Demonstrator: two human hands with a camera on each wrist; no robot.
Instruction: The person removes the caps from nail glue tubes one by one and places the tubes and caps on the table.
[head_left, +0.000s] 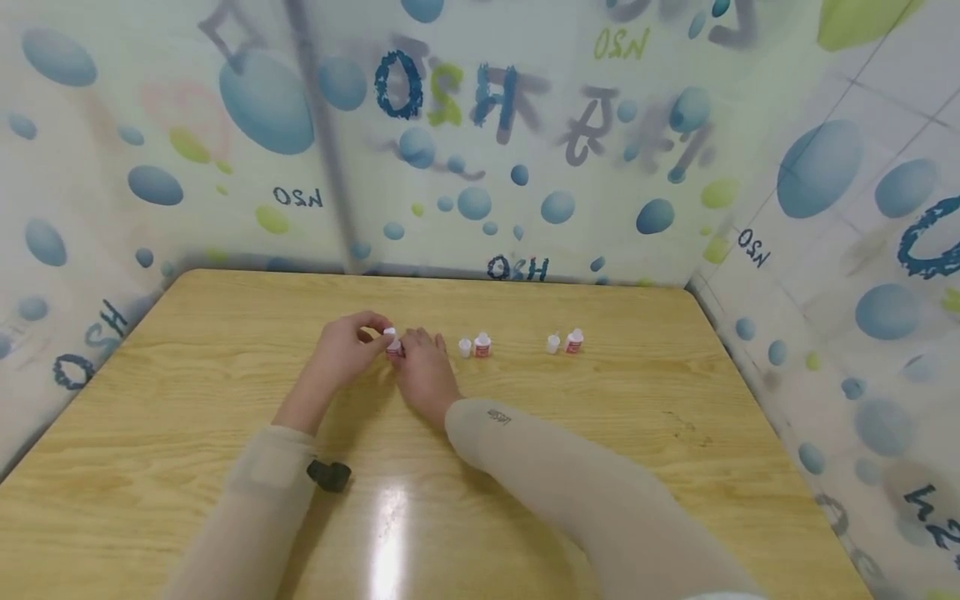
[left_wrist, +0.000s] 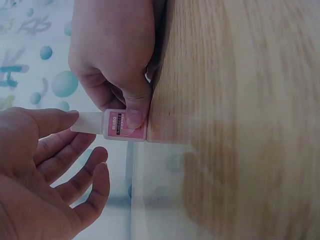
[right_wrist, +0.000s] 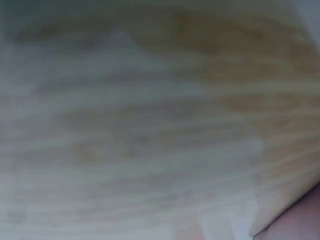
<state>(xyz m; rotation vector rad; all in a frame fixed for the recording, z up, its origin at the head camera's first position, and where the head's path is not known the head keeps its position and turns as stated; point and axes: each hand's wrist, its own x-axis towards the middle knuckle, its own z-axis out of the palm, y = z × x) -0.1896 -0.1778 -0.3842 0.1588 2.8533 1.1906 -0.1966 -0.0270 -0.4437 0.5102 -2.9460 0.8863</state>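
Pinched at the top: left hand (head_left: 341, 354) has the white cap (left_wrist: 89, 123) between its fingertips, while right hand (head_left: 426, 373) grasps the small bottle (left_wrist: 118, 127) low, thumb pressed on its pink side. Landmark: middle bottle (head_left: 482, 347). Gripped bottle stands upright on the table (head_left: 600, 433), left of the landmark; a loose cap (head_left: 465, 348) sits just beside the landmark's left, and a third bottle (head_left: 574, 342) with a second cap (head_left: 552, 344) stands well to its right. Step judged: working the cap at the neck. Advised: base flat, turn along the bottle's axis, light pressure on the body lest contents leak. Right wrist view blurred; fingers behind the bottle uncertain.
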